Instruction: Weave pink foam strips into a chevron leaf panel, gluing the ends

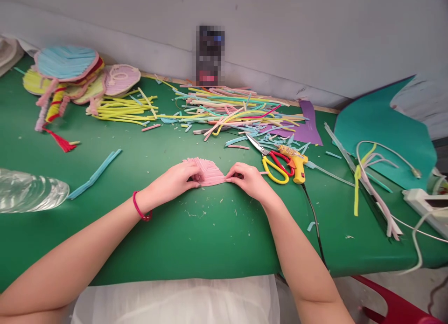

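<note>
A pink fan-shaped panel of pipe cleaners (212,172) lies low over the green table between both hands. My left hand (187,177) is closed on its left part, thumb along the lower edge, and covers some of it. At the panel's right corner, my right hand (247,178) pinches the edge between thumb and fingers. A short pink end sticks out to the right of that hand. Just beyond it are scissors (276,165) with red and yellow handles, and a yellow glue gun (297,165) with its glue stick and black cord.
Loose coloured pipe cleaners (231,109) pile up at the back beneath a blurred phone-like object (210,56). Finished fans (66,63) stack at back left. A water bottle (31,189) lies at left. Teal sheet (388,128), white cables and a power strip (425,207) occupy the right.
</note>
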A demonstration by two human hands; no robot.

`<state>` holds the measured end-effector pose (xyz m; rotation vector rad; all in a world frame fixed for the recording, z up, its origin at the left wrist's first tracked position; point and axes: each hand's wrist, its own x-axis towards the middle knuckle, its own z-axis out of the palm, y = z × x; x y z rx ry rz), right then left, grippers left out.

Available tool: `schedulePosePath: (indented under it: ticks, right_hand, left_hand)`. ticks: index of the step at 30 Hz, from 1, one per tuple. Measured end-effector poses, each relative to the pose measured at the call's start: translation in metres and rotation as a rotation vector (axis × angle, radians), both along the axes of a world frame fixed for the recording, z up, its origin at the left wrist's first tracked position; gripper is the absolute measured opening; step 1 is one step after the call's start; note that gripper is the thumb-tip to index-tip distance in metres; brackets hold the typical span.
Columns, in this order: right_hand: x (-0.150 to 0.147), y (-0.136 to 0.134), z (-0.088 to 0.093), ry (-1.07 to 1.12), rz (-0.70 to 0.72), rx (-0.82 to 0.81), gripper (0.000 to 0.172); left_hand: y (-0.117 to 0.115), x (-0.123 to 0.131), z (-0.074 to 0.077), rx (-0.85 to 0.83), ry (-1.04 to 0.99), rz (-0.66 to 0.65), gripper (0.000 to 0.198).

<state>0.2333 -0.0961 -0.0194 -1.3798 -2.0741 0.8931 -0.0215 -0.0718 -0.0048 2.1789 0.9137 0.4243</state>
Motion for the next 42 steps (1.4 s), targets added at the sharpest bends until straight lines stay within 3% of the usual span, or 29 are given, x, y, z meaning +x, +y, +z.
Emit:
schedulePosePath:
  ticks: [2, 5, 8, 10, 14, 19, 28, 36, 42]
  right_hand:
    - [0.002, 0.001, -0.002, 0.021, 0.013, -0.008, 0.007]
    - [0.003, 0.001, -0.003, 0.036, 0.024, -0.015, 0.007]
    - [0.003, 0.001, -0.003, 0.037, 0.025, -0.016, 0.007]
    - [0.003, 0.001, -0.002, 0.037, 0.023, -0.021, 0.007]
    - [0.002, 0.0, -0.001, 0.033, 0.02, -0.025, 0.007]
    - [0.002, 0.0, -0.001, 0.034, 0.022, -0.014, 0.008]
    - [0.001, -0.001, 0.002, 0.022, 0.018, -0.023, 0.011]
    - [-0.015, -0.001, 0.006, -0.016, -0.175, 0.061, 0.021]
    - [-0.031, 0.001, 0.007, -0.026, -0.22, -0.206, 0.04]
  left_hand:
    - [0.005, -0.006, 0.005, -0.053, -0.054, 0.04, 0.011]
    - [0.015, -0.016, 0.013, -0.068, -0.074, 0.241, 0.017]
    - [0.022, -0.023, 0.014, -0.002, 0.02, 0.488, 0.017]
    - [0.025, -0.025, 0.01, 0.011, 0.101, 0.555, 0.017]
    - [0.026, -0.027, 0.003, -0.051, 0.196, 0.525, 0.018]
    - [0.016, -0.019, 0.01, -0.089, 0.312, 0.503, 0.023]
    - [0.004, -0.008, 0.005, -0.034, 0.25, 0.474, 0.016]
    - [0.006, -0.003, 0.001, 0.008, 0.172, 0.501, 0.017]
    - [0.004, 0.012, 0.004, -0.213, -0.019, 0.494, 0.022]
